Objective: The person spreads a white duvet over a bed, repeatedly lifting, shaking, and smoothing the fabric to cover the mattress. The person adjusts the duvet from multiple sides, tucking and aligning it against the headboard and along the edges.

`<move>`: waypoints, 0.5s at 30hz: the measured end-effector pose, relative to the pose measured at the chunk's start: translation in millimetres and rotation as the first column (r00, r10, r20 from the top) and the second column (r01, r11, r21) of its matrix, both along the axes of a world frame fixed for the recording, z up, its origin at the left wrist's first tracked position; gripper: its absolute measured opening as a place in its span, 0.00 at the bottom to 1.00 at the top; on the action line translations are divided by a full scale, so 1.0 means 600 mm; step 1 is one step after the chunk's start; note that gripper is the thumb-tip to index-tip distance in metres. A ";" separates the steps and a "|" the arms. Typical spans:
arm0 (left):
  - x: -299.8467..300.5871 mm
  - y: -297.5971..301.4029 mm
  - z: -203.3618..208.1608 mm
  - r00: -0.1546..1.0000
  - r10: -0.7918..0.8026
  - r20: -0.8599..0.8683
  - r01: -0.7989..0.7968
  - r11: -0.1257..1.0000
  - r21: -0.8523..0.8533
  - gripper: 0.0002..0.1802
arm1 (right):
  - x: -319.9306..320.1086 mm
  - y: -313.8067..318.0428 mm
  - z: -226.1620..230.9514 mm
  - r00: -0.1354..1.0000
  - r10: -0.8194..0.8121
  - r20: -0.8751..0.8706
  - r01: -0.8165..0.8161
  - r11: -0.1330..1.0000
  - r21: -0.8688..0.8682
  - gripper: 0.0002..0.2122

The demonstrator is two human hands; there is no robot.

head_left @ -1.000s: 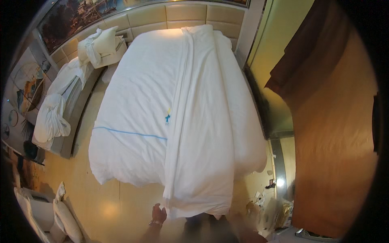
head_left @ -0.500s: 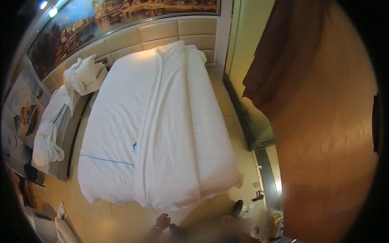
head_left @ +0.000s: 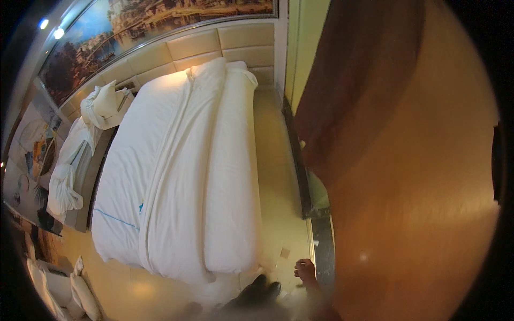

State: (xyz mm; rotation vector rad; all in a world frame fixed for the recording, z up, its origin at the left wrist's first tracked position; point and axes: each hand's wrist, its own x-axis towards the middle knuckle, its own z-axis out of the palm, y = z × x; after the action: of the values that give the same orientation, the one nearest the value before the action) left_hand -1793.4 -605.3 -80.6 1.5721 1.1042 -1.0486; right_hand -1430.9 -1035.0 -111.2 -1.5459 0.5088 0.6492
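My right hand (head_left: 305, 270) hangs over the floor past the bed's near right corner. Its fingers are loosely bent, thumb and forefinger apart, and I see nothing in them. A smeared patch at the lower edge appears to be my left hand (head_left: 193, 307); its fingers cannot be made out. Neither hand touches the bed (head_left: 230, 214). A white duvet (head_left: 176, 176) covers it, with a long raised fold running lengthwise, a thin blue line and a small blue mark on the left part. Between the hands shows a dark shoe (head_left: 273, 289).
A brown curtain (head_left: 364, 80) and a large orange-brown surface (head_left: 412, 187) fill the right side. Left of the bed, rumpled white linen (head_left: 65, 187) lies on a low grey base, with pillows (head_left: 110, 101) beyond it. A small tan piece (head_left: 285, 252) lies on the floor.
The view has shifted right and forward, so the bed sits further left. My right hand has come into clear sight; my left hand has dropped to the lower edge and blurred.
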 end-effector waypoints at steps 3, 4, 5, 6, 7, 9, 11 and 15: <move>0.040 -0.042 -0.018 0.997 0.078 -0.010 -0.078 0.996 -0.033 0.19 | 0.154 0.084 0.059 0.978 0.169 0.121 -0.169 0.986 -0.007 0.13; 0.052 -0.063 -0.011 0.997 0.067 0.029 -0.067 0.998 -0.009 0.18 | 0.200 0.114 0.096 0.963 0.224 0.149 -0.229 0.973 0.017 0.12; 0.078 -0.078 -0.011 0.996 0.055 0.068 -0.056 0.998 0.019 0.17 | 0.244 0.136 0.115 0.930 0.316 0.188 -0.322 0.947 0.001 0.13; 0.114 -0.094 0.006 0.995 0.090 0.041 -0.090 0.996 0.014 0.18 | 0.282 0.165 0.119 0.879 0.426 0.216 -0.436 0.900 -0.001 0.13; 0.165 -0.085 -0.018 0.997 0.077 0.026 -0.077 0.997 -0.012 0.18 | 0.324 0.167 0.107 0.875 0.432 0.220 -0.447 0.894 0.021 0.13; 0.277 -0.065 -0.113 0.997 0.070 0.026 -0.068 0.995 -0.075 0.19 | 0.412 0.169 0.095 0.819 0.530 0.220 -0.514 0.848 -0.128 0.14; 0.348 -0.074 -0.170 0.994 0.105 -0.020 -0.107 0.986 -0.131 0.19 | 0.473 0.158 0.074 0.774 0.611 0.168 -0.586 0.791 -0.178 0.15; 0.510 -0.080 -0.141 0.821 0.506 0.264 -0.470 0.862 -0.192 0.21 | 0.609 0.146 -0.008 0.654 0.756 -0.018 -0.748 0.642 -0.168 0.10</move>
State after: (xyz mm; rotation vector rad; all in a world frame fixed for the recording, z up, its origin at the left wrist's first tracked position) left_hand -1487.6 -653.6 -165.3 1.2063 1.1213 -0.4896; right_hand -1065.7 -947.5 -115.9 -1.9253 -0.1857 1.2250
